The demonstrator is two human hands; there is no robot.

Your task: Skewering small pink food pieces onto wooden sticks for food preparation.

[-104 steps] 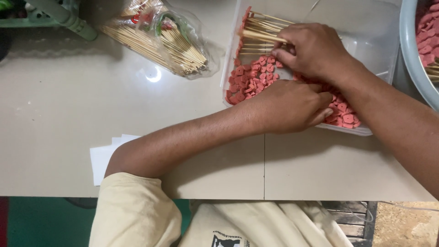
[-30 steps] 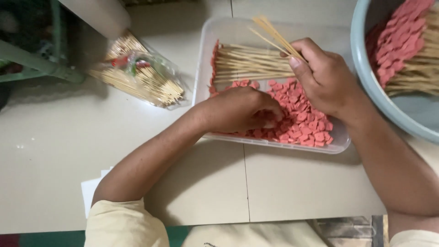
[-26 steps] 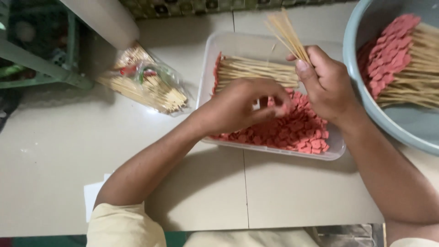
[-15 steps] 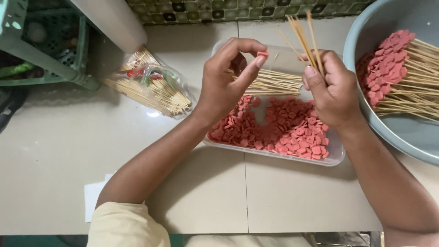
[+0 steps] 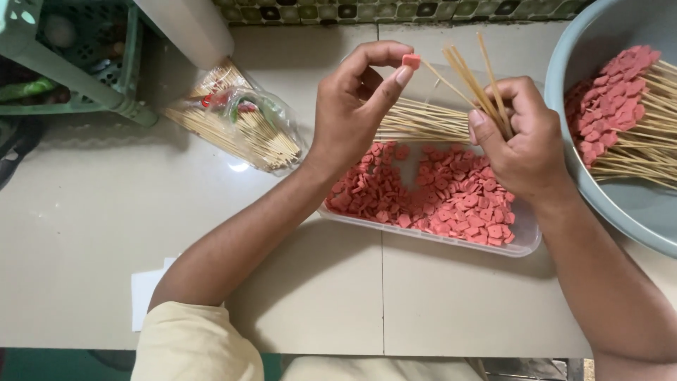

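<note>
Since the moment before, my left hand [image 5: 352, 106] had risen a little higher above the tray and carried its pink piece nearer the skewer tips, while my right hand [image 5: 525, 137] kept its place. Item: pale tiled floor [image 5: 106, 233], bearing everything listed. Item: grey-blue basin [image 5: 599, 197] at the right edge, holding finished skewers [image 5: 635, 113] loaded with pink slices, their bare ends pointing toward me. Item: clear plastic tray [image 5: 525, 243] between my forearms, its near half filled with a loose bed of pink sausage slices [image 5: 437, 197], its far side holding a flat bundle of bare bamboo skewers [image 5: 423, 123]. Item: green plastic crate [image 5: 63, 63] at the upper left, with a white post [image 5: 187, 28] just beside it. Item: plastic bag of spare skewers [image 5: 243, 123], lying on its side between crate and tray. Item: white paper [image 5: 148, 303] by my left elbow. Item: right hand, fingers curled tight round a small fan of held skewers [image 5: 472, 74], tips pointing up and away. Item: left hand, thumb and forefinger pinched narrow on one pink slice [image 5: 411, 61], remaining fingers folded loosely. That slice was held in the air above the tray's far side, just left of the skewer tips and not touching them.
</note>
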